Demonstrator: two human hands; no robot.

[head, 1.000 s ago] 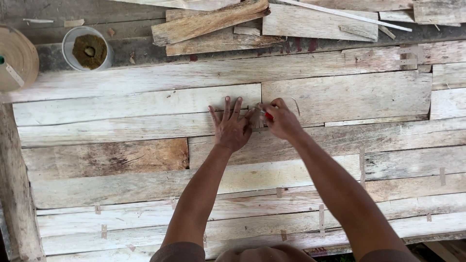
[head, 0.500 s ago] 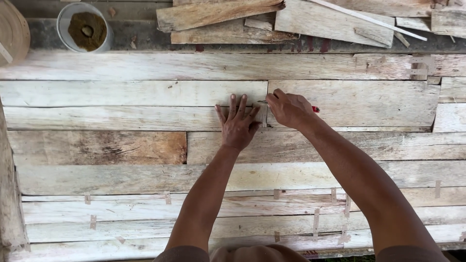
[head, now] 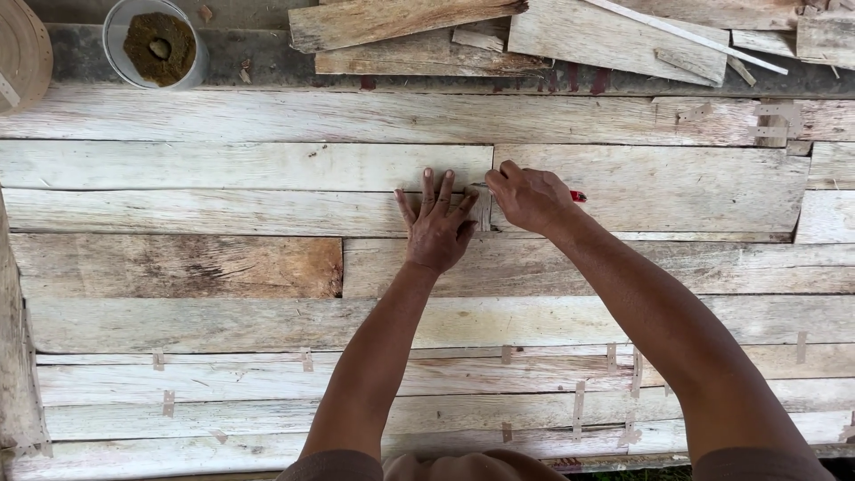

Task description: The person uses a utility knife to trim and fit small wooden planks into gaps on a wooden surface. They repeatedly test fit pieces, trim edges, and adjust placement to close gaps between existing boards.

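While left hand [head: 436, 227] lies flat, fingers spread, on pale weathered planks [head: 240, 189], right hand [head: 527, 196] is clamped on a red pencil [head: 577, 195].

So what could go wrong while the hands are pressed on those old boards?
The left hand lies flat on rough, splintery planks, so a splinter could prick the palm. The right hand grips a red-tipped tool close beside the left fingers; a slip might poke them. The tub sits near the top ledge's edge and might tip if bumped.
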